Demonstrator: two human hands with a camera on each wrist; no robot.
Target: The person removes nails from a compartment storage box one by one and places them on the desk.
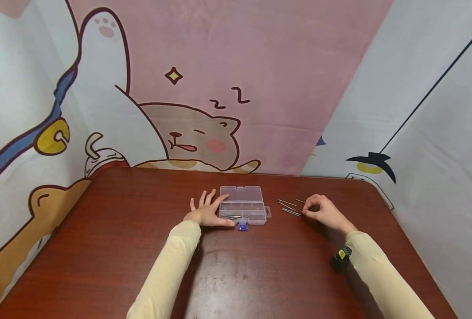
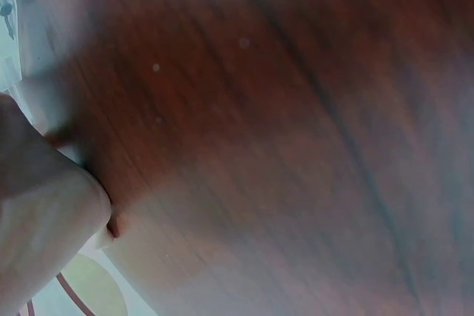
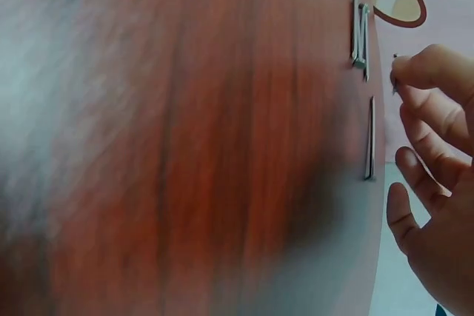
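A clear plastic box [image 1: 241,207] with compartments stands on the table, its lid [image 1: 240,193] folded back. Several thin metal nails [image 1: 232,216] lie in the front compartment. My left hand [image 1: 207,215] rests at the box's left side, fingers spread and thumb along the front edge. To the right of the box, my right hand [image 1: 322,212] pinches a thin metal nail [image 3: 395,79] between thumb and index finger; most of it is hidden. Several loose nails [image 1: 289,209] lie on the table just left of this hand, small heads showing in the right wrist view.
A blue clip [image 1: 242,226] sits at the front of the box and a clear tab [image 1: 268,212] sticks out at its right. The glossy brown table [image 1: 236,274] reaches back to a cartoon-printed cloth [image 1: 267,88], which also hangs at both sides.
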